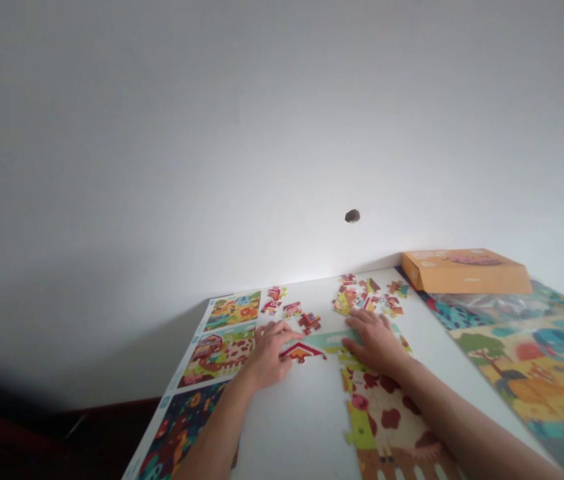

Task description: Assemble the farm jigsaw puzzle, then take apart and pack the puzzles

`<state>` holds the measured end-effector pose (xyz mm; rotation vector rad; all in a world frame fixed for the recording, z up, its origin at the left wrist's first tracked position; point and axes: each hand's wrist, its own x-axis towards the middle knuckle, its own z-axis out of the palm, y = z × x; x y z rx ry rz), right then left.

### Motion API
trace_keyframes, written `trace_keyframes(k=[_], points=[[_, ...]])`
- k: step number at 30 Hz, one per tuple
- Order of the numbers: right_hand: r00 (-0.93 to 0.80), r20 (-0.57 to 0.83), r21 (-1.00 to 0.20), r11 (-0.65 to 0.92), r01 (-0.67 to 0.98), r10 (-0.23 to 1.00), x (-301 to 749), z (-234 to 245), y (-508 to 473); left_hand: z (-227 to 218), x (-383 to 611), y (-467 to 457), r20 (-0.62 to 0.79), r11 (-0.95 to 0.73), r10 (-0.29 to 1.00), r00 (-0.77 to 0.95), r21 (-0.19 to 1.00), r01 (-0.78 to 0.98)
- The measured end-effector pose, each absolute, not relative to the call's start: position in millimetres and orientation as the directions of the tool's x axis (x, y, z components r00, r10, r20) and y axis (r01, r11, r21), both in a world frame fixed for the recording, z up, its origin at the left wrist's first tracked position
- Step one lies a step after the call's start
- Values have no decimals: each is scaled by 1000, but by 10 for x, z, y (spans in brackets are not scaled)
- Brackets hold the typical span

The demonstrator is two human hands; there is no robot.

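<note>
A partly joined puzzle [391, 419], with a cow and a red roof, lay on a white table [297, 427] beneath both hands. The left hand [273, 352] touched the roof section; whether thumb and fingers pinched it, I cannot tell. The right hand [376, 341] rested palm down, fingers apart. Loose pieces [309, 323] lay beyond. Farther right sat an orange box [472, 283], its inside hidden, and a clear bag [492, 305], contents unclear.

A pale wall [162, 133] with an irregular hole [353, 216] rose behind an orange cardboard box [477, 281].
The box lay at the right, near the wall; crumpled clear plastic [492, 308] sat just before it, partly over a colourful animal picture [537, 373].
</note>
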<state>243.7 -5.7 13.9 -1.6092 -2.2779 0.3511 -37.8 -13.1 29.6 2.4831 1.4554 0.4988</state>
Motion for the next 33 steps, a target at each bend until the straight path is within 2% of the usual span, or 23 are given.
trace_keyframes(k=[6, 13, 19, 30, 33], points=[[-306, 134, -383, 334, 861, 943, 2430, 127, -50, 305, -308, -155, 210, -490, 871, 444, 324, 809], [-302, 118, -393, 324, 861, 946, 2431, 157, -54, 271, -221, -138, 141, -431, 902, 408, 238, 871], [-302, 124, -389, 326, 862, 945, 2427, 148, -51, 241, -274, -98, 204, -356, 927, 314, 216, 909], [-298, 136, -386, 327, 863, 945, 2432, 101, -36, 194, -261, -81, 277, -399, 896, 346, 167, 901], [-300, 138, -384, 330, 862, 944, 2432, 103, -43, 160, -290, -38, 316, -340, 907, 280, 156, 927]])
